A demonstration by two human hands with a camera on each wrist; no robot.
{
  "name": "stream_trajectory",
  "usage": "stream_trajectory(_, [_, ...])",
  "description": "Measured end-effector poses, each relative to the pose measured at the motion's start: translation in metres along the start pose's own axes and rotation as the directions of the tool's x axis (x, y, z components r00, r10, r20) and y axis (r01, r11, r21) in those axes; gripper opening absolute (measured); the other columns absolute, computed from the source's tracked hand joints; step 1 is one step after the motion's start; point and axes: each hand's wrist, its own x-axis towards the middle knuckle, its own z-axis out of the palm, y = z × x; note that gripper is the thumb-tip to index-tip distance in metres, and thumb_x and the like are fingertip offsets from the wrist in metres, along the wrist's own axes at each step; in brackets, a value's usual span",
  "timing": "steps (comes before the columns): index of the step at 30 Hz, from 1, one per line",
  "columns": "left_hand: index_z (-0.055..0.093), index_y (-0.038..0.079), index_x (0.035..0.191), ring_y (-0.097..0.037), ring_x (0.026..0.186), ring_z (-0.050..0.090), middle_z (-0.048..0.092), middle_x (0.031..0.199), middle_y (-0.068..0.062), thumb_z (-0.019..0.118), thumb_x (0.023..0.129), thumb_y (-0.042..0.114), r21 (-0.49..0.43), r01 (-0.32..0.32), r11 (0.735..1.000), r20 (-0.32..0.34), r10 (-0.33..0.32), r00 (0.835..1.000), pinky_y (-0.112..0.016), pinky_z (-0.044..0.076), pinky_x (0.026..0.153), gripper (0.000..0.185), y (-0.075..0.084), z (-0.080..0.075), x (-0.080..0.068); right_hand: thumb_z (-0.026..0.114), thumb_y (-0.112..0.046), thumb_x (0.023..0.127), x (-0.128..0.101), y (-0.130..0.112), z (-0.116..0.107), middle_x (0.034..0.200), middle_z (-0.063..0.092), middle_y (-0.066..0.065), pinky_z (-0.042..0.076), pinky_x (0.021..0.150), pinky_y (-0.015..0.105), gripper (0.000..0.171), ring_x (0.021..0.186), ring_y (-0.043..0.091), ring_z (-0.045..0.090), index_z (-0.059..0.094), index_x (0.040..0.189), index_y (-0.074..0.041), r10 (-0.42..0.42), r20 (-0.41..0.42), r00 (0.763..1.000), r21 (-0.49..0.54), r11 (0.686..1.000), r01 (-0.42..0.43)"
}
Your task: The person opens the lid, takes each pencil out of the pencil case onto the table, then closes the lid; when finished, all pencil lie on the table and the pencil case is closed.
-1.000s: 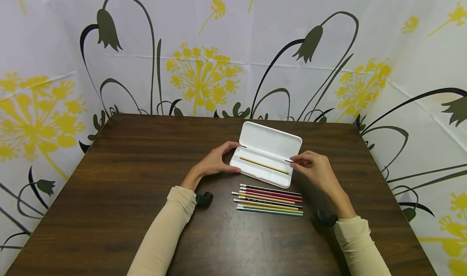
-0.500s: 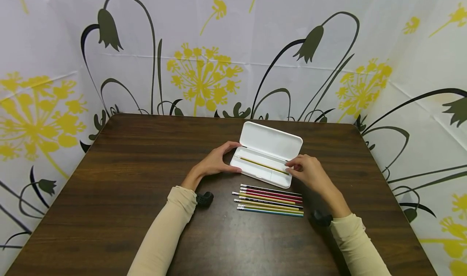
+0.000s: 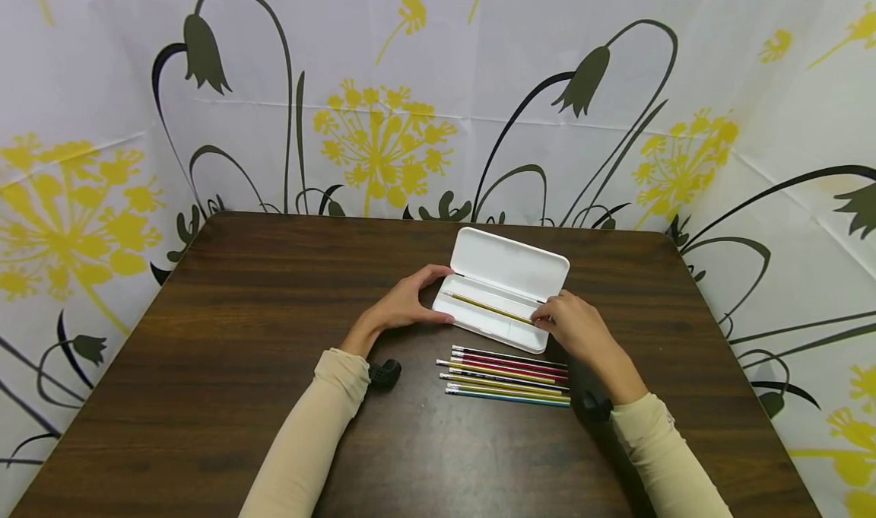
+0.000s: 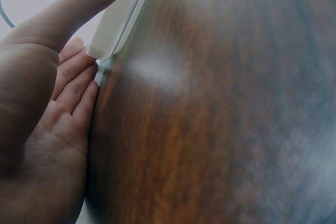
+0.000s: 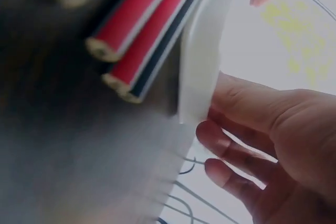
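An open white pencil case [image 3: 489, 335] sits tilted on the table, its lid [image 3: 509, 261] raised at the back. Inside lies a yellow-and-black striped pencil [image 3: 487, 306] with a white left end. My left hand [image 3: 400, 303] holds the case's left end, thumb at the near corner and fingers at the far one. In the left wrist view its thumb [image 4: 79, 3] lies along the case's edge. My right hand [image 3: 575, 324] reaches over the case's right end and pinches the pencil's right tip, which the fingers cover. The right wrist view shows the thumb behind the case wall [image 5: 199, 66].
Several pencils [image 3: 506, 376] in red, black, yellow, green and blue lie side by side just in front of the case. The dark wooden table [image 3: 239, 351] backs onto a flower-patterned cloth [image 3: 411, 160]. Black straps with a camera are on both wrists.
My right hand has moved left from the case's right edge, over its inside, and its fingers have closed at the pencil's tip. The left hand and the case have stayed in place.
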Motion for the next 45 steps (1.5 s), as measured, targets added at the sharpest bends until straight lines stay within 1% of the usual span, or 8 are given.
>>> stream_trajectory(3, [0.045,-0.006,0.138,-0.036,0.138,0.034,0.044,0.143,-0.024,0.086,0.074,0.006,0.0,0.004,1.0,0.012,-0.004,1.0,-0.049,0.026,0.112,0.077,0.015,-0.003,-0.002,0.081,-0.006,0.08,0.002,-0.001,-0.001,0.078,0.065,-0.003,0.049,0.064,0.037,0.01,0.078,0.018,0.055,0.079,0.084,-0.015,0.011,0.006,1.0,0.001,1.0,-0.011])
stream_trajectory(7, [0.044,-0.005,0.138,-0.034,0.139,0.034,0.044,0.143,-0.023,0.087,0.074,0.008,0.003,0.002,1.0,0.017,-0.002,1.0,-0.048,0.026,0.112,0.078,0.014,-0.003,-0.003,0.081,-0.006,0.08,0.004,-0.001,-0.002,0.076,0.064,-0.004,0.047,0.065,0.037,0.009,0.077,0.019,0.055,0.078,0.082,-0.014,0.022,0.009,1.0,0.037,0.999,-0.023])
stream_trajectory(16, [0.046,0.007,0.14,-0.021,0.139,0.035,0.047,0.144,-0.008,0.09,0.072,0.02,0.027,0.002,1.0,-0.006,-0.002,1.0,-0.042,0.026,0.113,0.083,-0.023,0.002,0.005,0.081,-0.005,0.08,-0.002,0.009,0.001,0.078,0.066,-0.007,0.047,0.065,0.031,0.009,0.073,0.015,0.057,0.078,0.086,-0.011,0.042,-0.048,0.998,0.24,0.97,-0.029])
stream_trajectory(23, [0.048,0.013,0.139,-0.014,0.137,0.036,0.047,0.143,0.0,0.091,0.069,0.028,0.03,0.021,0.999,-0.008,-0.02,1.0,-0.038,0.027,0.112,0.084,-0.025,0.001,0.006,0.08,-0.005,0.082,-0.012,0.02,0.001,0.085,0.072,-0.001,0.054,0.062,0.023,0.012,0.072,0.012,0.067,0.078,0.092,-0.01,0.102,-0.148,0.984,0.498,0.867,-0.015])
stream_trajectory(28, [0.046,0.007,0.14,-0.021,0.138,0.036,0.046,0.144,-0.009,0.091,0.071,0.02,0.026,0.005,1.0,-0.011,-0.005,1.0,-0.043,0.026,0.113,0.083,-0.02,0.001,0.005,0.08,-0.008,0.083,-0.018,0.024,-0.003,0.088,0.073,0.003,0.054,0.063,0.022,0.011,0.075,0.018,0.068,0.079,0.093,-0.008,0.201,-0.15,0.968,0.615,0.786,-0.068])
stream_trajectory(38, [0.044,-0.006,0.138,-0.035,0.138,0.034,0.044,0.143,-0.023,0.087,0.074,0.007,0.005,0.002,1.0,0.011,-0.002,1.0,-0.047,0.026,0.113,0.078,0.017,-0.003,-0.003,0.076,-0.001,0.085,-0.029,0.005,-0.038,0.094,0.072,0.019,0.052,0.067,0.022,0.014,0.087,0.032,0.068,0.075,0.097,0.004,0.261,-0.133,0.956,0.728,0.68,-0.085])
stream_trajectory(42, [0.044,-0.006,0.138,-0.036,0.139,0.034,0.044,0.143,-0.024,0.087,0.074,0.007,-0.003,-0.002,1.0,0.012,0.002,1.0,-0.048,0.025,0.113,0.078,0.014,-0.002,-0.002,0.078,-0.005,0.085,-0.038,0.005,-0.04,0.095,0.073,0.016,0.053,0.068,0.023,0.016,0.088,0.028,0.067,0.075,0.098,0.003,0.272,-0.098,0.957,0.766,0.634,-0.102])
stream_trajectory(45, [0.044,-0.005,0.139,-0.033,0.139,0.034,0.044,0.143,-0.022,0.088,0.073,0.009,-0.008,-0.016,1.0,-0.002,0.016,1.0,-0.049,0.025,0.113,0.08,0.0,0.0,0.0,0.078,-0.008,0.084,-0.048,0.005,-0.039,0.095,0.073,0.013,0.053,0.068,0.024,0.016,0.087,0.025,0.067,0.076,0.097,0.001,0.272,-0.081,0.959,0.79,0.604,-0.105])
